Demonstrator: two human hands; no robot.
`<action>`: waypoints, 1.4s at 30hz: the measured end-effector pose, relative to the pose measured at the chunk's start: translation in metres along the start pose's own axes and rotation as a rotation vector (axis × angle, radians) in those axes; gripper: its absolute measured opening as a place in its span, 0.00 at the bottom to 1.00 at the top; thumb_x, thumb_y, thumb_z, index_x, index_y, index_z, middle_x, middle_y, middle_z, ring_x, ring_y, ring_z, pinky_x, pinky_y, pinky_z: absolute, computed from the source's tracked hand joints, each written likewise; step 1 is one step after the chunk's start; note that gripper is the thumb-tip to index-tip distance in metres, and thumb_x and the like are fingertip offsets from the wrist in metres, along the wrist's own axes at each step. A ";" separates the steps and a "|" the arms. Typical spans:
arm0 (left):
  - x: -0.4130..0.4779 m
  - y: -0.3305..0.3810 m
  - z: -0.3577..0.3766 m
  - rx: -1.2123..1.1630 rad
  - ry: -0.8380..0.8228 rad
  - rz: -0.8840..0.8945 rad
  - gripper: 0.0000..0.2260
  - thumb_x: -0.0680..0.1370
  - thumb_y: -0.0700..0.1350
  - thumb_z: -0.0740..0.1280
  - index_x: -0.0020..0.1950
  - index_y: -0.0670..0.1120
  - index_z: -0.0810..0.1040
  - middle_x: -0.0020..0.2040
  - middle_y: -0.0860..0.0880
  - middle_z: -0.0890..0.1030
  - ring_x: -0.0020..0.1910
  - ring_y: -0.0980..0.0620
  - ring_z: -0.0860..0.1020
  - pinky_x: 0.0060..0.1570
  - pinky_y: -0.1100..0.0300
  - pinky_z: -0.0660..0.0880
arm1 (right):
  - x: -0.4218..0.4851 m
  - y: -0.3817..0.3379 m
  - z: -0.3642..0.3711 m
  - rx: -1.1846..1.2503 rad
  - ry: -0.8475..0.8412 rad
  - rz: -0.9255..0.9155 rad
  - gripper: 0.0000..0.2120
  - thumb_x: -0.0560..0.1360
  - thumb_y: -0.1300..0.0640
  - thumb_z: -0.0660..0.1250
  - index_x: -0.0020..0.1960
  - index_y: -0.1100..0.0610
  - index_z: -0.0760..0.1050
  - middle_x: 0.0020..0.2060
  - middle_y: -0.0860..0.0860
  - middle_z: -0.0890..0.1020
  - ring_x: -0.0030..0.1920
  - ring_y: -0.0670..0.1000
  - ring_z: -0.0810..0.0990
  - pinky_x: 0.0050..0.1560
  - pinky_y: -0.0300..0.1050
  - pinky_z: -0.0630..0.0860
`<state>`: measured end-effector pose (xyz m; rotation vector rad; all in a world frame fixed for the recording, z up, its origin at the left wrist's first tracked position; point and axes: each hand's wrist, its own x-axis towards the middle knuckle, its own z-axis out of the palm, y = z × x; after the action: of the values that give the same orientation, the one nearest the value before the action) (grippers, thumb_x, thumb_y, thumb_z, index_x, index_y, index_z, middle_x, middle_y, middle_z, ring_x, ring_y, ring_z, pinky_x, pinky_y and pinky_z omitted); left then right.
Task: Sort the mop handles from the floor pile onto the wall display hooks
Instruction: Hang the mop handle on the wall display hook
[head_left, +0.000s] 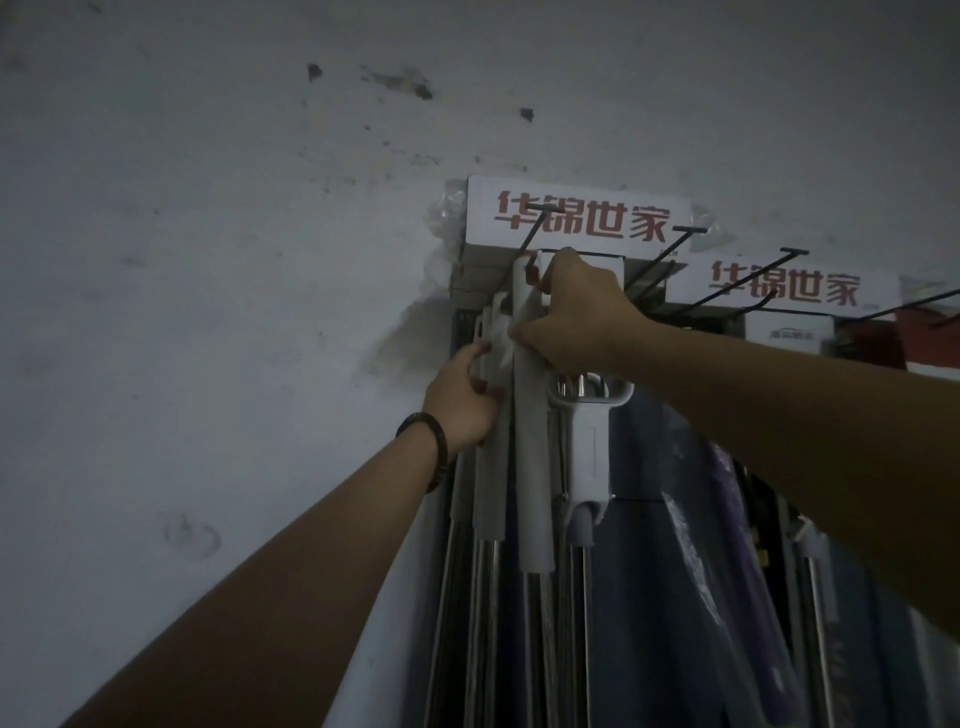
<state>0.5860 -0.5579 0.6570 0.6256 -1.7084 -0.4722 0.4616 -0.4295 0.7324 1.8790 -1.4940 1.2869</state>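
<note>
At the top of the grey foam-sleeved steel mop handle (531, 415), right hand (576, 317) clamped round it just under the black wire wall hook (531, 228), left hand (465, 400) steadying neighbouring handles; best lifted straight, loop eased over the tip; long axis vertical, top upward.

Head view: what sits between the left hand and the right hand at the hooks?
Grey foam-gripped mop handles stand between the left hand and right hand; both hands touch them.
</note>
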 end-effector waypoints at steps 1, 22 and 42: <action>0.002 -0.002 0.002 0.025 0.013 -0.004 0.28 0.82 0.44 0.67 0.80 0.56 0.64 0.56 0.44 0.82 0.51 0.45 0.83 0.47 0.49 0.84 | 0.000 0.000 0.000 0.001 -0.002 0.005 0.31 0.75 0.52 0.79 0.69 0.57 0.66 0.55 0.55 0.79 0.53 0.58 0.83 0.52 0.57 0.86; -0.075 0.013 0.016 -0.044 0.118 0.113 0.26 0.75 0.55 0.77 0.70 0.60 0.73 0.48 0.58 0.83 0.45 0.62 0.83 0.46 0.60 0.84 | 0.005 0.006 0.016 0.018 0.045 0.015 0.29 0.74 0.51 0.79 0.69 0.57 0.71 0.60 0.57 0.80 0.58 0.59 0.83 0.57 0.58 0.85; -0.087 -0.015 0.043 -0.012 0.442 0.111 0.20 0.75 0.44 0.77 0.65 0.50 0.79 0.55 0.52 0.81 0.49 0.54 0.80 0.48 0.68 0.78 | -0.088 0.068 0.018 -0.008 0.189 0.058 0.11 0.74 0.47 0.75 0.53 0.49 0.80 0.39 0.46 0.84 0.42 0.44 0.83 0.44 0.43 0.82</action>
<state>0.5607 -0.5153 0.5722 0.5736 -1.3102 -0.2416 0.4068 -0.4192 0.6345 1.6682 -1.4619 1.4384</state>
